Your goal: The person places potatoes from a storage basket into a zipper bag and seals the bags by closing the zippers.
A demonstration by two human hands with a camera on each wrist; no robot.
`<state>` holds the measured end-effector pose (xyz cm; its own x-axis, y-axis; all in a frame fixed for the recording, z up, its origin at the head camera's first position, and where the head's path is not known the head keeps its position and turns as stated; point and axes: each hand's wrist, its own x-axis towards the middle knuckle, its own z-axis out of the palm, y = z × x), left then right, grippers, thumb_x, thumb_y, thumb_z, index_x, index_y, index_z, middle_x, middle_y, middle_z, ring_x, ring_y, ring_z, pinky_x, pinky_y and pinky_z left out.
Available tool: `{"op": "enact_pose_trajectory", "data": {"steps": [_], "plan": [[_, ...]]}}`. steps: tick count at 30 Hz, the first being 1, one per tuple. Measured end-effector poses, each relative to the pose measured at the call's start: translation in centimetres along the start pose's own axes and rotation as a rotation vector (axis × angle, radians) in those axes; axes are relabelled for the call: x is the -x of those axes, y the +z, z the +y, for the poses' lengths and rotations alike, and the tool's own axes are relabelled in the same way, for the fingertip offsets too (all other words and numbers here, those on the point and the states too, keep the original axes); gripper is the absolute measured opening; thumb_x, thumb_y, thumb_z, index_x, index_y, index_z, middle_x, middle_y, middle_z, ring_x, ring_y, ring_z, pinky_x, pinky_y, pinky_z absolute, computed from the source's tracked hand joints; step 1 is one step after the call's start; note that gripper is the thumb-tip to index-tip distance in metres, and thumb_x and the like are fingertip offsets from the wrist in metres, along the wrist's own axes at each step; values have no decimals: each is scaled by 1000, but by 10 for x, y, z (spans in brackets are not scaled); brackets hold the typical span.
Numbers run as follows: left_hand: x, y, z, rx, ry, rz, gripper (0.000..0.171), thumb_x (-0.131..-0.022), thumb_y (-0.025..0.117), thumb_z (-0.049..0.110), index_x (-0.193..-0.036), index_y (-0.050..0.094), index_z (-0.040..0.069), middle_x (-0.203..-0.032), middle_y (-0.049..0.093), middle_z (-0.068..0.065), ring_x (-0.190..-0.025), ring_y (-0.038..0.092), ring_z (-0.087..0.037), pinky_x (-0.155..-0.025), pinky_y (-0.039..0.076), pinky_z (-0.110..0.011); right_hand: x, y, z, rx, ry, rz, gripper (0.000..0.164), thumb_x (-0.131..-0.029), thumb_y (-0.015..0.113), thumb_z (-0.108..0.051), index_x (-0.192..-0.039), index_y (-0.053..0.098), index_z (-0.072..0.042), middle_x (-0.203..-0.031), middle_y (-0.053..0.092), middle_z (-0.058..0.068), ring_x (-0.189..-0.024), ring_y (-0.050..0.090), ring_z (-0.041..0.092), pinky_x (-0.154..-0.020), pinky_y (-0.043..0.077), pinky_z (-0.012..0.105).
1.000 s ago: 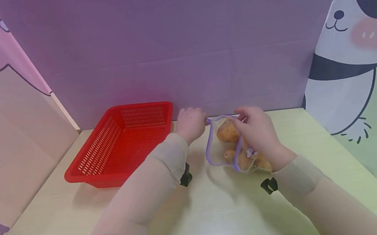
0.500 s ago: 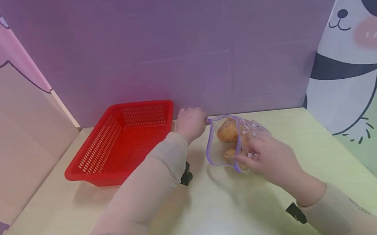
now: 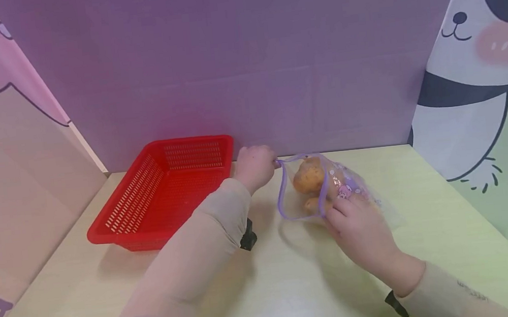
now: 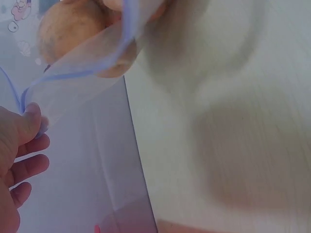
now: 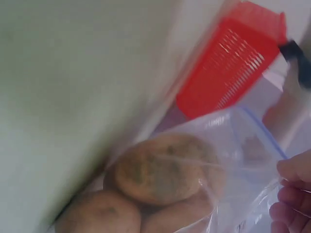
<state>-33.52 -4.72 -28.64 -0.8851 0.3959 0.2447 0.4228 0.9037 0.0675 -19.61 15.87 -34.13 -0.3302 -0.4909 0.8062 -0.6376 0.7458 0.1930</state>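
Observation:
A clear zip bag [image 3: 353,185] with a purple rim and cartoon prints lies on its side, its mouth facing left and spread wide. Several potatoes [image 3: 308,176] are inside, and they show large through the plastic in the right wrist view, where one potato [image 5: 160,172] has a greenish patch. The left hand [image 3: 256,167] pinches the far corner of the bag's mouth; in the left wrist view the thumb and index finger of that hand [image 4: 22,141] meet on the rim. The near part of the rim is pinched by the right hand [image 3: 364,232], whose fingertips are partly hidden in the head view.
Left of the bag stands a red plastic basket [image 3: 105,235] with slotted sides and nothing visible inside. Both rest on a pale wooden table [image 3: 276,289]. A purple backdrop [image 3: 245,67] rises behind, with cartoon-printed panels on both sides.
The right hand has let go of the rim's far side, come nearer and to the right, and taken hold of the near edge. The left hand keeps its pinch almost in place.

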Motion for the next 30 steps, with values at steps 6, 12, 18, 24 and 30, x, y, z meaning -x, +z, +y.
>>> {"op": "enact_pose_trajectory", "data": {"steps": [6,12,18,24,30], "plan": [[9,-13,-17,29,11,35,15,-92,63,23,-95,76,17,-92,69,0,-91,62,-20,-86,41,-41,-7,-20,15,-99,233,2,16,-69,81,0,-78,69,-5,-73,58,3,-66,53,22,-52,47,35],[22,-39,-41,93,25,50,15,-92,66,23,-99,76,14,-96,70,-2,-94,62,-22,-93,40,-44,-19,-36,33,-215,494,8,7,-77,77,0,-79,72,-6,-71,59,-2,-65,46,4,-56,38,12],[36,-65,-62,317,-51,46,19,-92,65,23,-106,73,12,-102,65,-3,-93,58,-22,-89,47,-41,-36,-45,54,-304,731,18,11,-88,69,-12,-83,72,-2,-76,60,-3,-72,46,2,-61,38,17],[53,-77,-68,686,-154,40,25,-94,61,33,-112,63,17,-110,57,0,-95,54,-22,-78,51,-38,-46,-43,67,-482,913,65,19,-92,65,-24,-91,68,-4,-81,58,-17,-75,50,5,-64,40,20],[71,-70,-57,1065,-242,71,29,-96,56,38,-110,55,12,-111,57,-7,-105,52,-24,-93,46,-43,-52,-31,65,-985,945,252,7,-97,56,-12,-90,55,-11,-81,61,-5,-78,58,7,-75,49,16]]}}
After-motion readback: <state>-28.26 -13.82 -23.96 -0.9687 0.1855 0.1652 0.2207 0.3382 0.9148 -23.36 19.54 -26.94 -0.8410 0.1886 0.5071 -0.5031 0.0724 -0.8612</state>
